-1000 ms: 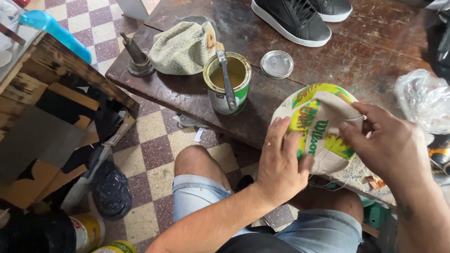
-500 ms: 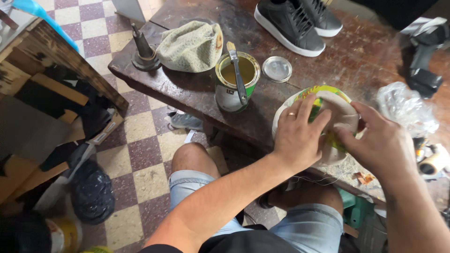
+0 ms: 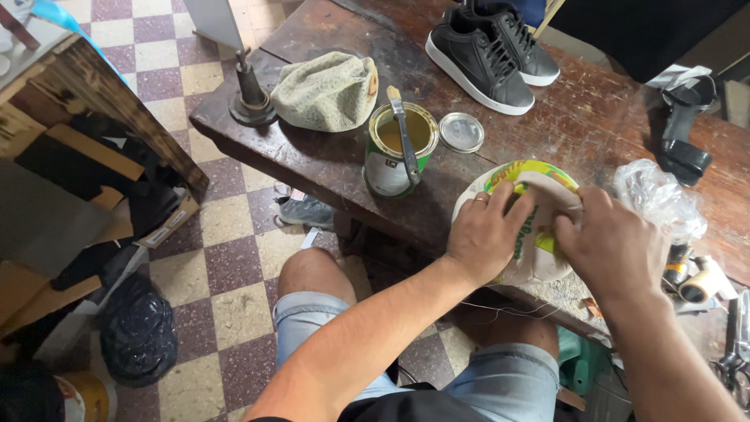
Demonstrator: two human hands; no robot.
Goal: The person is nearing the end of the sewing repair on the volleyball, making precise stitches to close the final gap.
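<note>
1. The ball (image 3: 522, 234) is white with green and yellow patches. It sits at the near edge of the worktop (image 3: 344, 168), just right of the open glue can (image 3: 401, 151).
2. The left hand (image 3: 486, 232) lies flat on the left side of the ball. Its fingers (image 3: 517, 205) are spread and press on the skin, pointing away from the person.
3. The right hand (image 3: 613, 246) covers the right side of the ball. Its fingers curl down over a loose pale flap (image 3: 551, 199) on top and hold it. I cannot tell how tight.
4. The flap lies between the two hands, nearer the right one. Both hands touch the ball.
5. The glue can has a green and white label on its side. A brush (image 3: 404, 139) rests across its open top.
6. The round metal lid (image 3: 461, 132) lies just right of the can.
7. A crumpled pale cloth (image 3: 326, 91) lies left of the can, and a dark metal stand (image 3: 251, 100) is past that.
8. Two black shoes (image 3: 491, 56) sit behind the can, well apart from it.
9. A clear plastic bag (image 3: 656, 199) lies far right of the can, just past the ball.
</note>
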